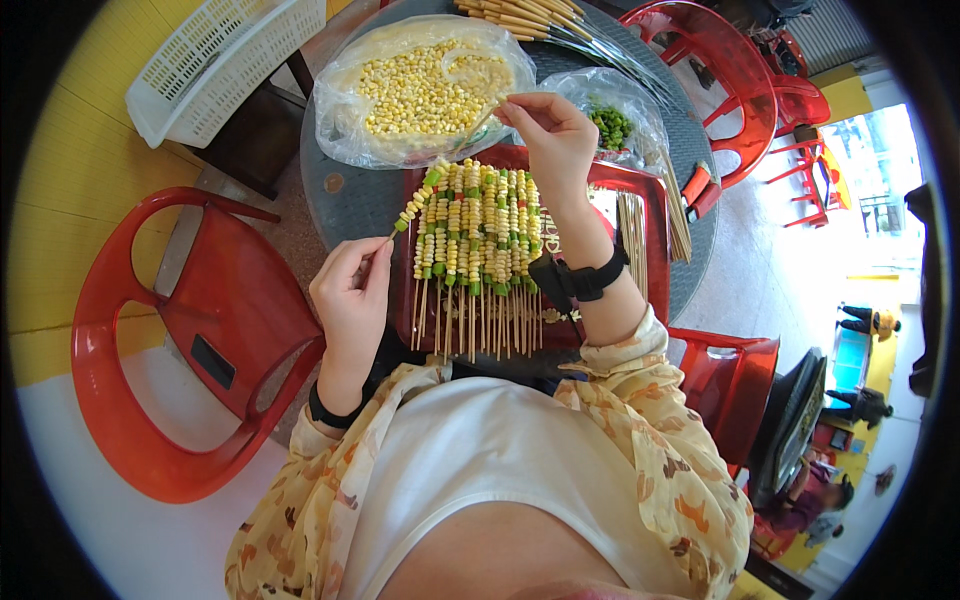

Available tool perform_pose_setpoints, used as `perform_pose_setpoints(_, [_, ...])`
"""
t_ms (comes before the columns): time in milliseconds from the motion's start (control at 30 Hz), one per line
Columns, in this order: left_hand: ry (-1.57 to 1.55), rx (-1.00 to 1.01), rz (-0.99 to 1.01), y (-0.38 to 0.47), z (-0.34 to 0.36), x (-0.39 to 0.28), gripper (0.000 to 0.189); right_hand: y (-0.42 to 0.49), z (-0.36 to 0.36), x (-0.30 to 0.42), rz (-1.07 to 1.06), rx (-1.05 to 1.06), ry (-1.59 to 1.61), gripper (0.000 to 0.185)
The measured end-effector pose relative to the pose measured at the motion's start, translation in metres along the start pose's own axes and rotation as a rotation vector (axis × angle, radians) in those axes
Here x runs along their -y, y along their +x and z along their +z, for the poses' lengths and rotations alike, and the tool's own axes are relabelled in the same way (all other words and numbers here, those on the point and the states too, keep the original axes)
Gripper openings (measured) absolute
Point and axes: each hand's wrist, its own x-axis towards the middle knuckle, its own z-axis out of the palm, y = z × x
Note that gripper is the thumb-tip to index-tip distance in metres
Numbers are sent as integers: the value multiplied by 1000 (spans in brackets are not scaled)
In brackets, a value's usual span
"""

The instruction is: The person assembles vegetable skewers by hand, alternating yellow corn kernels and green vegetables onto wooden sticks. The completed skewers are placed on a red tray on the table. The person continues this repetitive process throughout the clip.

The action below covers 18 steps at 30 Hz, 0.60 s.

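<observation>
My left hand [352, 289] grips the lower end of a bamboo skewer threaded with corn kernels and green pepper pieces [417, 201]. The skewer slants up and right over the tray's left edge. At its upper end my right hand [551, 135] pinches something small and pale between thumb and fingertips, just right of the corn bag. Many filled skewers [480, 225] lie side by side on a red tray [658, 300], their bare ends towards me. Beyond the tray sits an open plastic bag of corn kernels [420, 90]. Right of it, a clear bag holds chopped green peppers [611, 126].
Bare bamboo skewers [631, 240] lie at the tray's right. Wooden-handled metal skewers [540, 22] lie at the table's far edge. Red plastic chairs [232, 322] stand around the round table [330, 210]; a white basket [217, 75] is at the upper left. Several people are far right.
</observation>
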Motion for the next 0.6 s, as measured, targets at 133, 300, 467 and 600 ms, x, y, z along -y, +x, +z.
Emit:
perform_pose_setpoints(133, [4, 3, -9, -1, -1, 0, 4, -1, 1, 0, 0, -2, 1, 10])
perform_pose_setpoints(300, [5, 7, -21, -1, 0, -1, 4, -2, 2, -1, -17, -6, 13, 10])
perform_pose_setpoints(467, [-13, 13, -25, -2, 0, -1, 4, -6, 3, -1, -150, -11, -190, 9])
perform_pose_setpoints(600, [-10, 12, -13, -3, 0, -2, 4, -10, 0, 2, -274, -4, -362, 9])
